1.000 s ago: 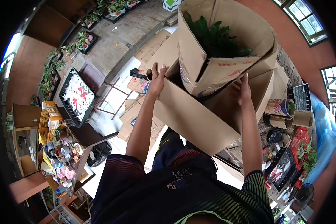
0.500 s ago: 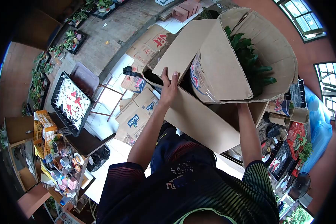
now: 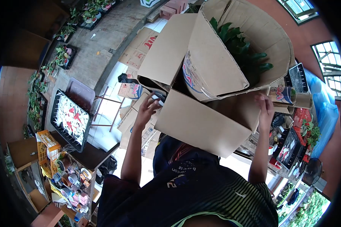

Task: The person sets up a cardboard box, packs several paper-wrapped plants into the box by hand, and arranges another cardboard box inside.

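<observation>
A large brown cardboard box stands before me with its flaps up. Tilted inside its top is a curved cardboard wrap, printed in blue and red on its side. Dark green leaves of a plant show within that wrap; the pot, if any, is hidden. My left hand is beside the box's left corner, fingers apart and slightly bent, close to a small dark and white item I cannot identify. At the right end, my right hand pinches the edge of the box flap.
Flattened cardboard lies on the white tiles to the left. A black tray with white and red pieces rests on a dark table. Orange baskets and pots crowd the lower left. Blue plastic sheeting hangs at the right.
My left hand has left the box's flap and moved left and down. My right hand has come out from under the wrap to the box's right edge. The view has shifted slightly.
</observation>
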Demonstrator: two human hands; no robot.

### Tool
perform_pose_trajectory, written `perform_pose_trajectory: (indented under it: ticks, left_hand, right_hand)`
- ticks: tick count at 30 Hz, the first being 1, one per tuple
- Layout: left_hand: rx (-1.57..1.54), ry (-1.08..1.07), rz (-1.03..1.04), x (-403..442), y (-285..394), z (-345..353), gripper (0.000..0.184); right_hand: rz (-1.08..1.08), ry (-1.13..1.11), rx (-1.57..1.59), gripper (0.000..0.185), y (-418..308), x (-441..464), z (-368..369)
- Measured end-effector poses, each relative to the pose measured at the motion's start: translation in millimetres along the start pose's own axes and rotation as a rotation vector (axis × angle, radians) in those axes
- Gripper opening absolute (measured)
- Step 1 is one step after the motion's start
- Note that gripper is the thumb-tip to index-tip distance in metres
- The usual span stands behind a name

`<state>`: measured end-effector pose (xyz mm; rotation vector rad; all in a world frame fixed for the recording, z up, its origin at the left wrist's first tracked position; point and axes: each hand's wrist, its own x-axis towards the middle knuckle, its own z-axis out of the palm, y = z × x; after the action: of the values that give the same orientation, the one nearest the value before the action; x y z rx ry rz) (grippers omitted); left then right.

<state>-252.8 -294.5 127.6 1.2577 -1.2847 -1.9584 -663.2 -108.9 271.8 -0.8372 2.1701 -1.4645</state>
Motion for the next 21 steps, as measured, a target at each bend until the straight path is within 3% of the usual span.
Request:
perform_pose_trajectory:
  ticks: [2,3,4,6,7,9,12,16,21]
  left_hand:
    - [0.073,-0.145,0.065,-14,-29,-4,0.042]
    - [0.149,-0.154,0.059,-19,-41,-7,0.044]
    - [0.222,-0.164,0.055,-20,-49,-10,0.046]
    - [0.184,-0.115,0.032,-16,-46,-5,0.047]
    - [0.14,-0.039,0.009,-14,-42,-2,0.048]
    - [-0.012,-0.029,0.001,-7,-7,12,0.056]
    - [-0.059,-0.184,0.028,11,39,30,0.069]
    - [0.187,-0.114,-0.103,38,41,45,0.073]
    - [-0.105,-0.121,0.059,37,39,41,0.067]
  right_hand:
    - [-0.19,0.275,-0.019,0.018,24,-26,-38]
    - [-0.133,0.427,-0.042,0.019,35,-41,-51]
    - [-0.229,0.532,-0.158,0.021,48,-54,-60]
    - [-0.078,0.654,-0.159,0.032,84,-83,-72]
    - [-0.074,0.67,-0.163,0.032,96,-97,-71]
    - [0.224,0.643,-0.197,0.047,113,-123,-64]
    - [0.515,0.502,0.271,0.066,72,-131,-37]
    - [0.613,0.435,0.434,0.071,83,-118,-36]
    - [0.755,0.435,0.765,0.076,115,-121,-50]
